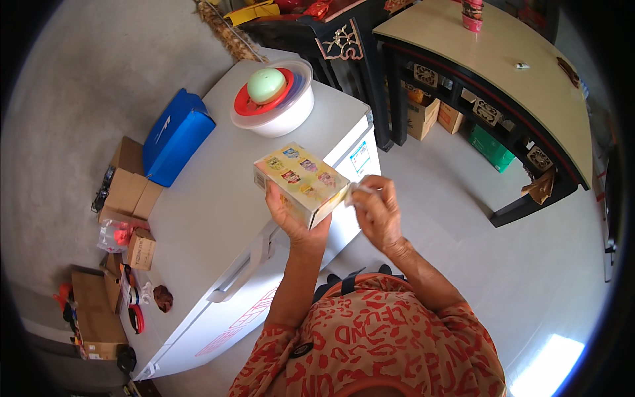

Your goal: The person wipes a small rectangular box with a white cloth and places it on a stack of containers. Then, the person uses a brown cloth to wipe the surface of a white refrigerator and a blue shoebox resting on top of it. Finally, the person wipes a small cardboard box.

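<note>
My left hand (296, 218) is closed round the lower side of a pale yellow cardboard box (305, 173) printed with small colourful figures. The box is tilted and held above the edge of the white chest freezer (198, 251). Just off the box's right end, my right hand (378, 210) pinches a small white wad (355, 192), which looks like a cloth or tissue. That wad is at the box's right corner; I cannot tell whether it touches. The fingertips of my right hand are partly hidden.
White basins with a red lid and a pale green bowl (266, 86) stand at the freezer's far end. A blue box (175, 137), open cartons (129, 188) and a small brown box (141, 249) line its left side. A long table (489, 49) stands far right.
</note>
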Tool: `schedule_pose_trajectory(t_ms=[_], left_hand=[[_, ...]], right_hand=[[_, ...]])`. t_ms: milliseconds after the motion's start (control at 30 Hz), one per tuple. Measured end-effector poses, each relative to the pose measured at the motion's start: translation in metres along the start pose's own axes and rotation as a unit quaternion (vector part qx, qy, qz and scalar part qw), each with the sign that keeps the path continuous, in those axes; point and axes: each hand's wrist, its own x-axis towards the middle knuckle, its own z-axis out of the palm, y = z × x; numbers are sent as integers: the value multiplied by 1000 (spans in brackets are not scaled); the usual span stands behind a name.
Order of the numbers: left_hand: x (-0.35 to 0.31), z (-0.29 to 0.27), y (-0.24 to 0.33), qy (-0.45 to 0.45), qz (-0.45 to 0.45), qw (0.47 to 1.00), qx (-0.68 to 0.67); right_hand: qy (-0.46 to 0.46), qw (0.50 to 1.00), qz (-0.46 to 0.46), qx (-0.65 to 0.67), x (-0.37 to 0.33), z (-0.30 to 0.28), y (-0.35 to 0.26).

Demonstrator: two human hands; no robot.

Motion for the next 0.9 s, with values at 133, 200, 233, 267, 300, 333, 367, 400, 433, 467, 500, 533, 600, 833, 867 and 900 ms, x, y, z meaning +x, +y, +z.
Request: schedule_pose_trajectory(t_ms=[133, 200, 233, 267, 300, 333, 367, 400, 433, 467, 500, 533, 600, 833, 867, 900], left_hand=[[-8, -9, 0, -32, -17, 999, -1], [-12, -12, -2, -42, -17, 998, 37], [-13, -16, -3, -48, -27, 998, 40], [-13, -21, -4, -53, -36, 997, 44], [-14, -24, -6, -60, -47, 996, 46], [-16, -26, -8, -60, -54, 995, 53], [-18, -28, -10, -61, -60, 995, 59], [-20, -29, -11, -61, -65, 994, 66], [-22, -28, -11, -66, -67, 994, 60], [-24, -30, -11, -64, -74, 994, 57], [-24, -32, -12, -62, -83, 993, 54], [-25, -34, -13, -61, -92, 993, 51], [-23, -39, -14, -56, -106, 992, 34], [-25, -63, -17, -146, -156, 977, -22], [-22, -68, -16, -121, -164, 979, 9], [-18, -65, -13, -96, -173, 979, 41]], right_hand=[[11, 991, 104, 80, 8, -30, 2], [-73, 985, 59, 144, 17, -43, -14], [-106, 986, 24, 130, 25, -46, -22], [-139, 983, -12, 116, 30, -45, -28], [-168, 982, -13, 86, 31, -45, -29], [-182, 981, -7, 60, 32, -46, -30], [-196, 980, -2, 34, 34, -46, -31], [-209, 978, 3, 9, 37, -46, -30], [-201, 979, 7, -16, 40, -47, -27], [-200, 979, 35, 0, 40, -47, -20], [-199, 978, 64, 13, 38, -46, -11], [-196, 976, 93, 27, 38, -45, -4], [-168, 975, 132, 61, 36, -41, 2], [-156, 937, 168, 263, 23, -31, 9], [-160, 937, 160, 266, 24, -30, 8], [-163, 938, 153, 266, 25, -30, 8]])
